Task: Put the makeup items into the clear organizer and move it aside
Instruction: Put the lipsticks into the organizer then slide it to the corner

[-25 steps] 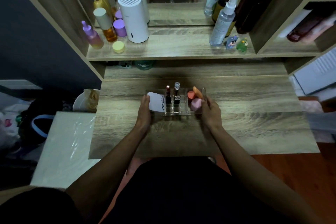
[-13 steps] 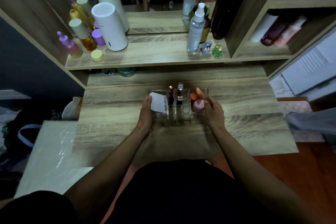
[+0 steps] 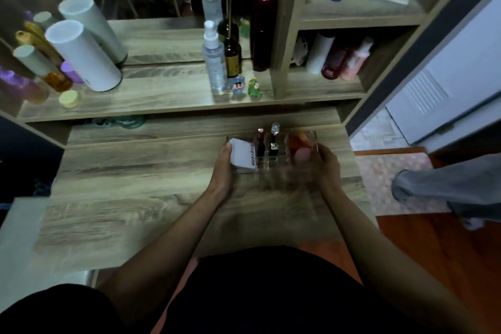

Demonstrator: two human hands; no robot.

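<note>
The clear organizer [image 3: 311, 135] sits on the wooden desk [image 3: 141, 187], toward its right side. Inside it stand a white compact [image 3: 244, 154] on the left, a dark red lipstick [image 3: 260, 141] and a silver-capped lipstick [image 3: 274, 138] in the middle, and an orange and a pink sponge [image 3: 301, 153] on the right. My left hand [image 3: 223, 168] grips the organizer's left end, with the thumb over the compact. My right hand [image 3: 325, 165] grips its right end. The right end looks blurred.
A shelf [image 3: 162, 97] behind the desk holds a white cylinder [image 3: 81, 57], a spray bottle [image 3: 214, 59], small bottles and two figurines [image 3: 246, 85]. A cubby [image 3: 333, 62] on the right holds more bottles. The desk's right edge lies close to the organizer.
Both hands have carried the organizer to the right along the desk. The view has also swung right, showing more of the side cubby and floor.
</note>
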